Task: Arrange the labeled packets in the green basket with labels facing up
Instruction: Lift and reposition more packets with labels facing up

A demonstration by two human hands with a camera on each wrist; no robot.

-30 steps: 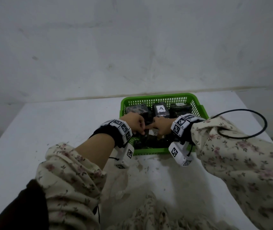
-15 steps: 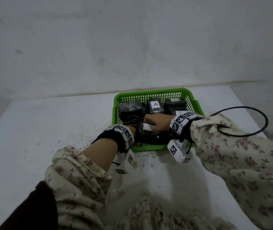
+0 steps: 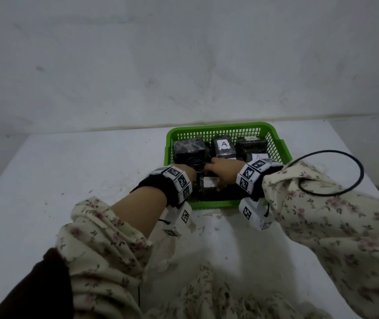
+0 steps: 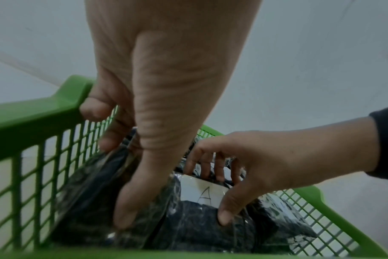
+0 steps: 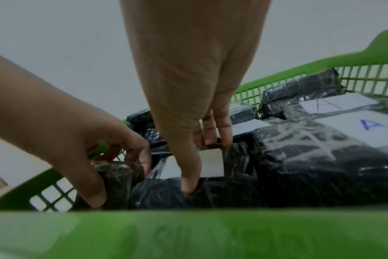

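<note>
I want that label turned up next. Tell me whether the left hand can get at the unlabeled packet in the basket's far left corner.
Probably yes. The far-left packet lies uncovered just beyond the left hand, with nothing between them. But that hand now holds a front-left packet and must release it first.

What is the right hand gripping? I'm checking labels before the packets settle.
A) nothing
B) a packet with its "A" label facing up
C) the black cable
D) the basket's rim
B: the right hand pinches a packet in the basket, thumb on the near edge and fingers at the far edge, with the white "A" label showing on top.
</note>
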